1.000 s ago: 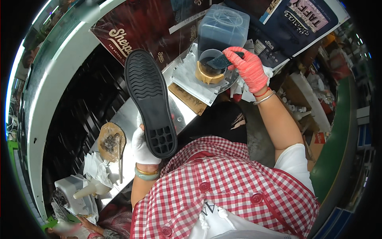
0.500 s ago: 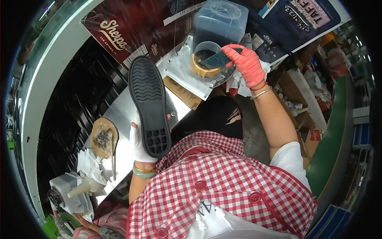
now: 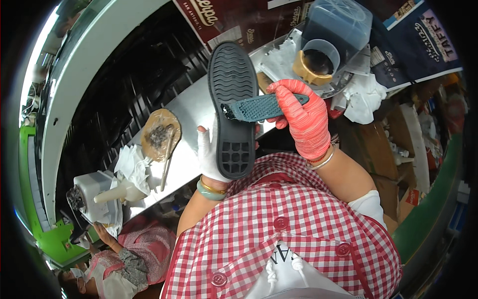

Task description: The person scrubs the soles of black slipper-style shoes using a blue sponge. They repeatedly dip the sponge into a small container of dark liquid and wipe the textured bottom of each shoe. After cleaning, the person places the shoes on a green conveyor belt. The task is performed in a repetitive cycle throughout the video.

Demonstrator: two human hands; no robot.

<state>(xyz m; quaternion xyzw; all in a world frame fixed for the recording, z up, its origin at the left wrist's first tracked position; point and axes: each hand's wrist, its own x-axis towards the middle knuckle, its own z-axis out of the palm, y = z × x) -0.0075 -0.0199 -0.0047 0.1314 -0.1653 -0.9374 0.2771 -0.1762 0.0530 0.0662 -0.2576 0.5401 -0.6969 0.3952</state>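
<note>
A black rubber shoe sole (image 3: 234, 99) stands tread side up in front of me, its wavy-ridged toe end pointing away and its grid heel toward me. My left hand (image 3: 213, 159), in a white fingertip-less glove, grips it from beneath near the heel; most of those fingers are hidden behind it. My right hand (image 3: 302, 117), in a coral-red knit glove, pinches a flat dark-green brush (image 3: 264, 107) with a textured handle. Its black, wet-looking tip lies over the middle of the sole. Beyond my right hand, a clear cup (image 3: 318, 59) of dark liquid sits in a tan holder (image 3: 311, 74).
A large translucent container (image 3: 338, 22) stands behind the cup. Crumpled white paper (image 3: 364, 97) lies to its right. Left on the metal table are a tan stained pad (image 3: 160, 132) with a stick, and a white container (image 3: 94, 194). Another person (image 3: 134, 254) works at lower left.
My right hand has brought the brush from the cup leftward and nearer to me, onto the sole. The view has shifted, and the sole stands more upright in it.
</note>
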